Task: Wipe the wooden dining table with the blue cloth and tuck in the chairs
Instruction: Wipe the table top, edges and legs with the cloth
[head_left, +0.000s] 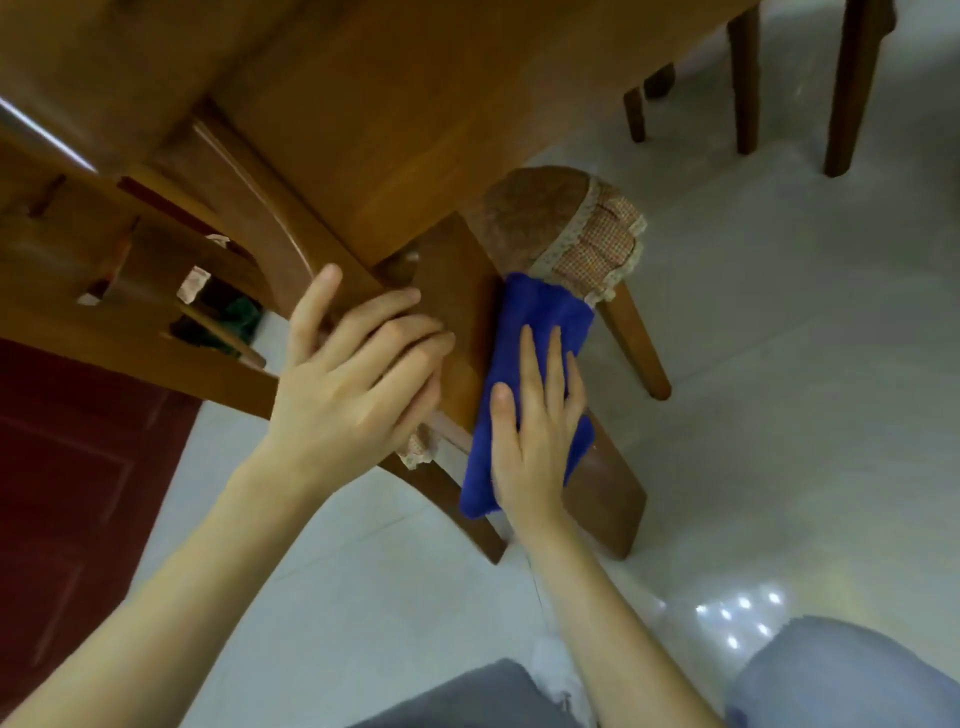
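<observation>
The wooden dining table (363, 130) fills the upper left, its corner jutting toward me. Under that corner stands a wooden chair (613, 499) with a brown cushion (530, 213) trimmed in checked frill. The blue cloth (540, 312) lies along the chair's backrest. My right hand (535, 431) presses flat on the cloth with straight fingers. My left hand (353, 384) rests on the backrest's top beside it, its fingers spread over the wood at the table's corner.
A second wooden chair (130, 270) stands at the left by a dark red panel (62, 467). Chair and table legs (743, 78) stand at the upper right on the pale tiled floor (779, 364). My knees (841, 675) show at the bottom.
</observation>
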